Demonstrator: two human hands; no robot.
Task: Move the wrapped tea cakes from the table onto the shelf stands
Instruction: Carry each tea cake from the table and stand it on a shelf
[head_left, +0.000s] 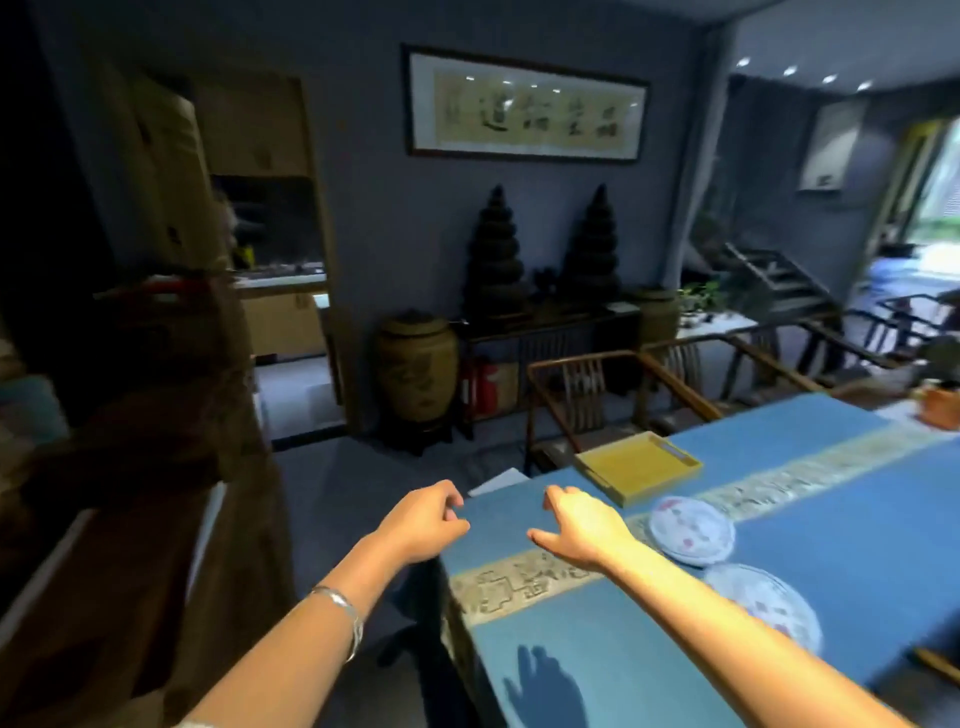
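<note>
right forearm is crossing over the near wrapped tea cake (774, 605) on the blue table (857, 545), w/ a 2nd tea cake (691, 527) lying just beyond near a yellow tray (636, 462), while right hand (582, 525) & left hand (423, 522) are hovering loosely curled, holding nothing.

My feed is dim and soft, with the left side nearly black. Daylight glares at right; edges bend and smear.

Probably tea house: calligraphy scroll (524, 106), clay jar (415, 371), wooden armchairs (613, 395).
</note>
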